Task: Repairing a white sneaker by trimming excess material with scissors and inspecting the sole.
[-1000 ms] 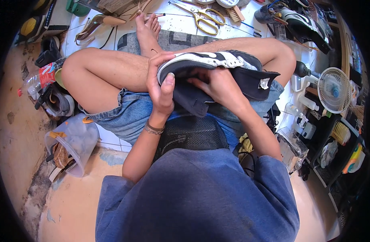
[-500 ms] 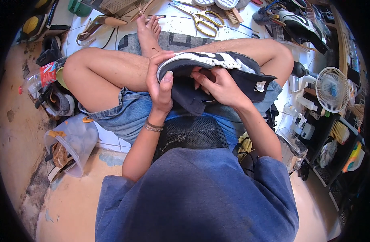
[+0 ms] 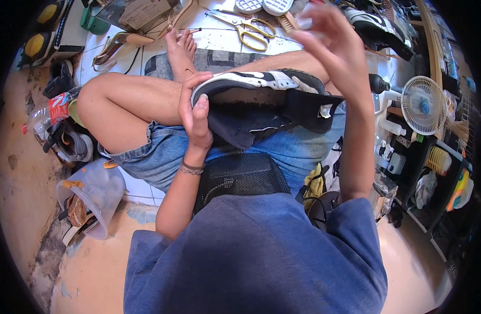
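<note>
The left hand (image 3: 197,115) gripped the rounded left end of a black-and-white sneaker (image 3: 261,80) over the denim shorts (image 3: 300,146). The sneaker gaped open, its label-bearing black flap (image 3: 305,116) spread rightward; work seemed unfinished, though what was done could not be told. Its long axis ran roughly left to right, toe direction uncertain. The right hand (image 3: 339,52), open, blurred and apparently empty, was raised near a brush (image 3: 287,22).
</note>
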